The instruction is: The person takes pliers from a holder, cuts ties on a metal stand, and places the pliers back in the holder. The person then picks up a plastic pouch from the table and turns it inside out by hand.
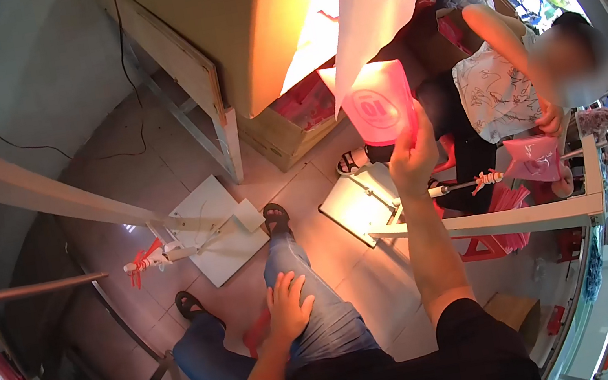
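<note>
My right hand (413,153) is raised and grips the lower right edge of a pink, see-through plastic bag (361,97) with a round printed mark on it. The bag is held upright and glows in strong light. A white sheet (373,0) hangs down from above and overlaps the bag's upper left part. My left hand (288,304) lies flat on my thigh in blue jeans, fingers spread, with nothing in it.
A bright lit panel (313,21) stands ahead, above a wooden box (284,141) of pink material. To the right, another person (498,84) handles a pink bag (534,159). White frames (496,221) and two foot-level boards (220,235) flank me.
</note>
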A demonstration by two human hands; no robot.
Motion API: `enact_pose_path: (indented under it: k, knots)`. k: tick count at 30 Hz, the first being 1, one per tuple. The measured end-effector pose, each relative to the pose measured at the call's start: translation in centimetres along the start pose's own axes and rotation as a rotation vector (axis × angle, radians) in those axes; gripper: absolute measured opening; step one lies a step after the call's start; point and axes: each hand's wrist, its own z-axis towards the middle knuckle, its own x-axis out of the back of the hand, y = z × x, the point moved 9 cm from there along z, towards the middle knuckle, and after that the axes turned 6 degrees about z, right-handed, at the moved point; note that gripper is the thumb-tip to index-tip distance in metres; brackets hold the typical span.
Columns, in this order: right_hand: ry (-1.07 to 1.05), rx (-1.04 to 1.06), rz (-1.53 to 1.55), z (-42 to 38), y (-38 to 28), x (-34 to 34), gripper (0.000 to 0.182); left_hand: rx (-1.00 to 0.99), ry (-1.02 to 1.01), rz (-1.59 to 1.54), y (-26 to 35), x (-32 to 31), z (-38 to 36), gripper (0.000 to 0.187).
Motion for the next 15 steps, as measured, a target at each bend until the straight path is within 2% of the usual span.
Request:
enact_pose_path:
  k: [4, 6, 8, 10, 11, 13, 14, 15]
  knots:
    - [0.057, -0.058, -0.038, -1.9, 1.4, 1.6, 0.041, 0.082, -0.037, -0.094, -1.0, -0.7, 0.8, 0.057]
    - [-0.04, -0.032, -0.048, -4.3, -0.3, 0.6, 0.045, 0.103, -0.092, -0.176, -1.7, -1.0, 1.7, 0.058]
    - [-0.079, -0.156, 0.026, -7.1, -0.4, 0.0, 0.042, 0.126, -0.159, -0.257, -1.5, -1.0, 2.6, 0.06]
    - [-0.121, -0.201, 0.029, -10.0, -1.2, -0.7, 0.042, 0.211, -0.157, -0.752, 0.3, 0.6, 4.0, 0.069]
    - [-0.197, -0.291, 0.1, -11.5, -1.6, -1.3, 0.043, 0.214, -0.163, -0.75, 1.8, 1.5, 4.6, 0.069]
    - [-0.356, -0.416, 0.212, -15.4, -2.8, -2.3, 0.046, 0.197, -0.064, -1.077, 5.0, 4.0, 6.1, 0.078]
    - [-0.382, -0.303, 0.234, -16.3, -4.8, -2.7, 0.052, 0.179, -0.006, -1.148, 5.9, 5.1, 6.7, 0.079]
    - [-0.449, -0.252, 0.389, -17.6, -6.2, -3.3, 0.048, 0.159, 0.028, -1.23, 6.3, 5.2, 7.7, 0.072]
